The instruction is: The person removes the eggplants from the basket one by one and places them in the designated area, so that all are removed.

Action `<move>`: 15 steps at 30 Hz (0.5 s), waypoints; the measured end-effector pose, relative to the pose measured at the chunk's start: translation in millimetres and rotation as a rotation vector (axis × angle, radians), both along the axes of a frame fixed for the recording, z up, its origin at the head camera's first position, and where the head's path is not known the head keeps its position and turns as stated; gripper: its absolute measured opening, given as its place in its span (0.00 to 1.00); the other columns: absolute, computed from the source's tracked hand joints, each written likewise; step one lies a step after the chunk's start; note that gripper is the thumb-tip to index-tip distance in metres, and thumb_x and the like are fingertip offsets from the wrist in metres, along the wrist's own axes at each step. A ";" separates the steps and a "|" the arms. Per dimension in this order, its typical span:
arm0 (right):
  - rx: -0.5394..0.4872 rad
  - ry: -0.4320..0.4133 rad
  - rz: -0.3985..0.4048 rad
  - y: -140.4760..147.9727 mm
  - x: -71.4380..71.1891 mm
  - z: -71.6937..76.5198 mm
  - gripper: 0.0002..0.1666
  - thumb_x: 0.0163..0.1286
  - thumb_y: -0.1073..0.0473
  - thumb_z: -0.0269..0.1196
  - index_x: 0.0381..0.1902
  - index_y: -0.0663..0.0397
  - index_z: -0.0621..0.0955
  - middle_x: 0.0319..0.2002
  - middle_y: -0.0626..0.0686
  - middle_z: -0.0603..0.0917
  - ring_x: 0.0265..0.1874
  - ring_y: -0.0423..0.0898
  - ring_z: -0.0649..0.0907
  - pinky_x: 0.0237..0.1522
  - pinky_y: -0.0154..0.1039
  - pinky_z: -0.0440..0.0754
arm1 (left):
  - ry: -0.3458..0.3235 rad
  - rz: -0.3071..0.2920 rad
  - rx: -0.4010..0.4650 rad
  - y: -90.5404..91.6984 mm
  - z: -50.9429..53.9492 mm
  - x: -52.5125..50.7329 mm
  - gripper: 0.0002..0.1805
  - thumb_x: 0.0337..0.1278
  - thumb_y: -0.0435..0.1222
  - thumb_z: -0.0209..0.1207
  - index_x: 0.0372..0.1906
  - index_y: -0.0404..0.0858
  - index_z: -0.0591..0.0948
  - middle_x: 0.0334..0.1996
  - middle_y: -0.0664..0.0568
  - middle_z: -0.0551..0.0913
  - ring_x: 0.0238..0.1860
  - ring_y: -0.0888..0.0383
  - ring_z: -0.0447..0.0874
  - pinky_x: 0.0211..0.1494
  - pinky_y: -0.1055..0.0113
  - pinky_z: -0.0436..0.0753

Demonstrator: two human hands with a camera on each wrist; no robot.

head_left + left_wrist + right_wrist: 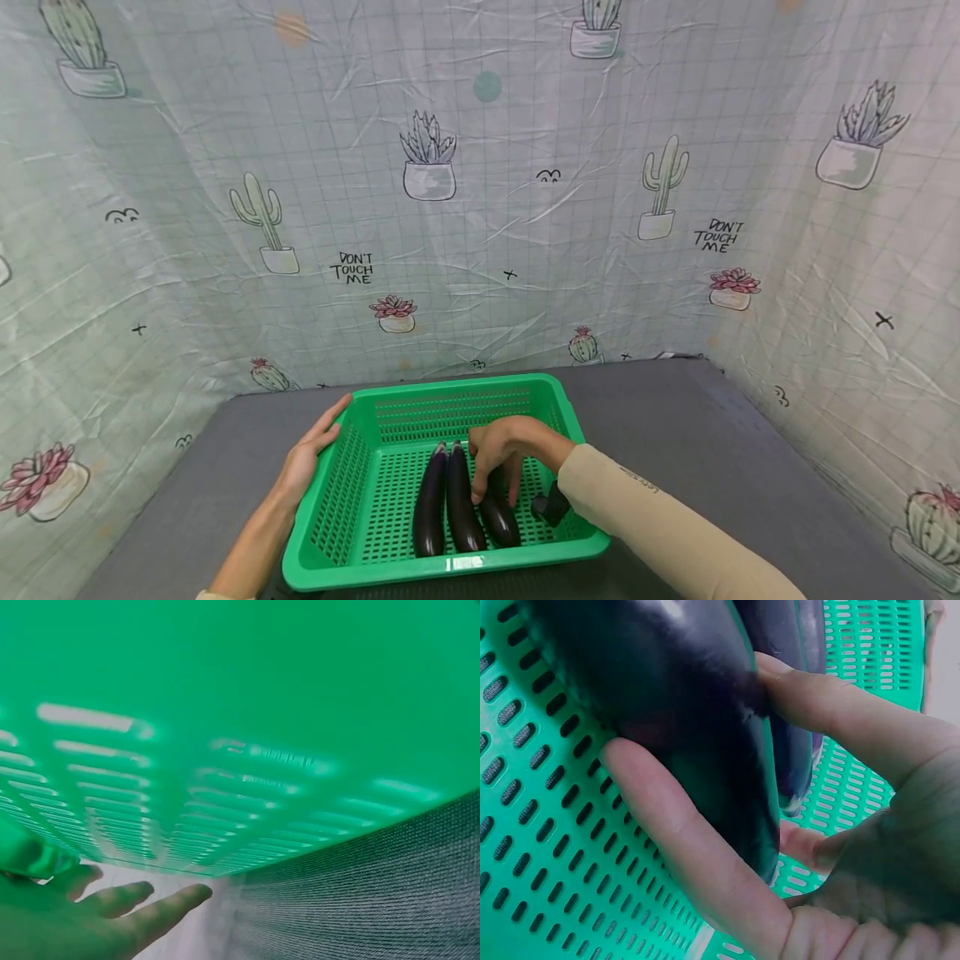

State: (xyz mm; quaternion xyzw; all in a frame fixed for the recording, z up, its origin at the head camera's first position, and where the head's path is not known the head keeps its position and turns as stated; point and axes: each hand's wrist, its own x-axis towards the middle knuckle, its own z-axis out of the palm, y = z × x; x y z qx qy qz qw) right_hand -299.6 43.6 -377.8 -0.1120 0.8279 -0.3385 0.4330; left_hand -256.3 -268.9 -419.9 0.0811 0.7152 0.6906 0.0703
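A green plastic basket [390, 573] with slotted walls holds three dark purple eggplants, lying side by side. My right hand [501, 442] reaches into it and holds the rightmost eggplant [501, 523]. In the right wrist view, the thumb and a finger lie on opposite sides of that eggplant [705, 742]. Just left of it are the middle eggplant [465, 521] and the left eggplant [430, 508]. Against the outside of the basket's left side rests my left hand [302, 462]; its fingers look straight in the left wrist view, beside the slotted wall [300, 675].
The basket stands on a dark grey tabletop [645, 433]. Behind and at both sides hangs a pale sheet [480, 233] printed with potted cacti. A small black device [551, 504] sits at my right wrist, inside the basket's right side.
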 end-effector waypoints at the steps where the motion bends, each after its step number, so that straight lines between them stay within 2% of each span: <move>1: -0.009 -0.005 0.001 0.4 0.3 -0.1 0.45 0.60 0.72 0.74 0.70 0.64 0.64 0.64 0.71 0.71 0.40 0.63 0.88 0.38 0.58 0.91 | 0.000 0.001 -0.005 0.0 -0.3 0.4 0.33 0.86 0.47 0.37 0.86 0.47 0.46 0.74 0.68 0.68 0.61 0.72 0.81 0.61 0.74 0.82; 5: -0.046 0.002 0.003 3.1 1.3 1.0 0.46 0.60 0.73 0.74 0.72 0.62 0.63 0.69 0.70 0.67 0.46 0.61 0.87 0.37 0.58 0.91 | -0.006 0.022 -0.039 1.0 -0.4 1.5 0.32 0.87 0.47 0.37 0.86 0.50 0.46 0.85 0.51 0.50 0.62 0.77 0.78 0.62 0.78 0.79; 7: -0.055 0.029 0.007 4.7 1.9 2.2 0.46 0.59 0.71 0.75 0.71 0.61 0.65 0.69 0.70 0.67 0.51 0.61 0.86 0.36 0.57 0.92 | -0.006 0.030 -0.061 1.7 -0.4 1.5 0.32 0.87 0.46 0.36 0.86 0.50 0.45 0.86 0.47 0.44 0.61 0.81 0.75 0.62 0.80 0.78; 11: -0.072 0.080 -0.004 7.2 2.6 4.8 0.44 0.59 0.68 0.77 0.69 0.56 0.68 0.68 0.67 0.69 0.60 0.65 0.80 0.35 0.55 0.92 | 0.005 0.031 -0.074 2.5 -1.0 1.3 0.32 0.87 0.45 0.35 0.86 0.49 0.45 0.86 0.46 0.42 0.60 0.83 0.74 0.62 0.81 0.77; 15: -0.117 0.097 -0.018 8.1 2.4 8.3 0.44 0.59 0.68 0.76 0.69 0.55 0.67 0.69 0.67 0.68 0.63 0.71 0.77 0.35 0.56 0.91 | 0.025 0.023 -0.054 1.9 -2.0 2.0 0.32 0.87 0.45 0.35 0.86 0.46 0.44 0.85 0.43 0.42 0.60 0.82 0.75 0.62 0.81 0.77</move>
